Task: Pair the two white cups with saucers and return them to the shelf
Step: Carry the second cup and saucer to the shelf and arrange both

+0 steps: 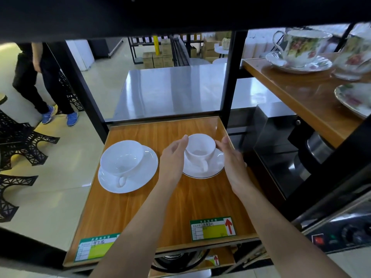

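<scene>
My left hand (173, 157) and right hand (233, 157), fingers together, flank the glossy white cup (200, 149); fragile, I'd lift its saucer (212, 167).

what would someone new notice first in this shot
Two bare hands, left hand and right hand, flank a white cup on its saucer at the middle of the wooden shelf. To the left stands a wider cup on a bigger saucer. At upper right a flowered cup sits on a higher shelf.
</scene>
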Action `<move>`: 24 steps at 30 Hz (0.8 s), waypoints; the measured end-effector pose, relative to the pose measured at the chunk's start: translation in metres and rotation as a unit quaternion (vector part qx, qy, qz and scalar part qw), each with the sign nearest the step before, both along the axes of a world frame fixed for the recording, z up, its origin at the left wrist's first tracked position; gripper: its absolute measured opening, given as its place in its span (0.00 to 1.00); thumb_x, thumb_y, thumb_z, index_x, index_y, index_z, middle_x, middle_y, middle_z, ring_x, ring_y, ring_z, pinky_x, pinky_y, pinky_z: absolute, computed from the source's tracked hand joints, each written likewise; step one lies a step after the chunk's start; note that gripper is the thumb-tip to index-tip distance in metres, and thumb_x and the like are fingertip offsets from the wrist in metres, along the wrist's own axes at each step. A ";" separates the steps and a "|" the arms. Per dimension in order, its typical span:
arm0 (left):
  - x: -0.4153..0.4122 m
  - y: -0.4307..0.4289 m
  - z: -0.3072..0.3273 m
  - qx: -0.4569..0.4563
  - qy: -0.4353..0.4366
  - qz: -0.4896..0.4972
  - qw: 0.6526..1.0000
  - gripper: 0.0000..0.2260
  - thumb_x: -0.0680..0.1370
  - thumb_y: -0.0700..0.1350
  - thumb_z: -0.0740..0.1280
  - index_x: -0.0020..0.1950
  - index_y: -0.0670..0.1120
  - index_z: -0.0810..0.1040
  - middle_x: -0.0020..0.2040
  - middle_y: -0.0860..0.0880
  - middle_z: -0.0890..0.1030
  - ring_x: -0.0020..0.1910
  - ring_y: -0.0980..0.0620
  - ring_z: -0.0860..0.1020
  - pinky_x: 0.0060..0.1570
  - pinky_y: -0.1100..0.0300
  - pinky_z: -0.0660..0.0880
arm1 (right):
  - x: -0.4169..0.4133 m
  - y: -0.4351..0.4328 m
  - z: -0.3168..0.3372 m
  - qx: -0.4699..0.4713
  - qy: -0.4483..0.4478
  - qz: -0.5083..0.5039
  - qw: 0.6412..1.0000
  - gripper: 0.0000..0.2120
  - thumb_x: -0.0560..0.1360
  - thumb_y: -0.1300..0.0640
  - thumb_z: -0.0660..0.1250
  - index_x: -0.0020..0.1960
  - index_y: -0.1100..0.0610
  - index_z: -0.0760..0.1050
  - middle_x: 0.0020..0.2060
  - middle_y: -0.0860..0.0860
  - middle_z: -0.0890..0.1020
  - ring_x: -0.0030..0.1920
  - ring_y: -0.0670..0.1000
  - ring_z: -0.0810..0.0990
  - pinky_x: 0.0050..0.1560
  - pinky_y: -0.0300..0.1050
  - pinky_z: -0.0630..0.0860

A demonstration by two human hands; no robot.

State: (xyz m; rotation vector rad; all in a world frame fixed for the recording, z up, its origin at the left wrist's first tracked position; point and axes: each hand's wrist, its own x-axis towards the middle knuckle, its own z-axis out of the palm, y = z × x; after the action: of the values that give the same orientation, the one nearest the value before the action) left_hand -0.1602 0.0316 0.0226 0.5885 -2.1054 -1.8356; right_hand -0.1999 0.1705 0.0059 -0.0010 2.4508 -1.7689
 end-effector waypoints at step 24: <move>0.088 -0.115 0.038 0.068 0.110 0.201 0.971 0.12 0.79 0.50 0.59 0.55 0.47 0.79 0.52 0.52 0.82 0.47 0.63 0.79 0.42 0.72 0.72 | 0.052 -0.094 0.026 -0.075 0.051 0.216 0.972 0.19 0.74 0.38 0.57 0.63 0.42 0.69 0.52 0.31 0.72 0.48 0.27 0.71 0.41 0.22 0.67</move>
State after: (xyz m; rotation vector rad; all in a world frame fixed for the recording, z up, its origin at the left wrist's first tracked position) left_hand -0.0727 -0.0836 0.0604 0.7422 -1.5893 -1.7274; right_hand -0.1478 0.0761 0.0318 -0.6045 2.1507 -1.7766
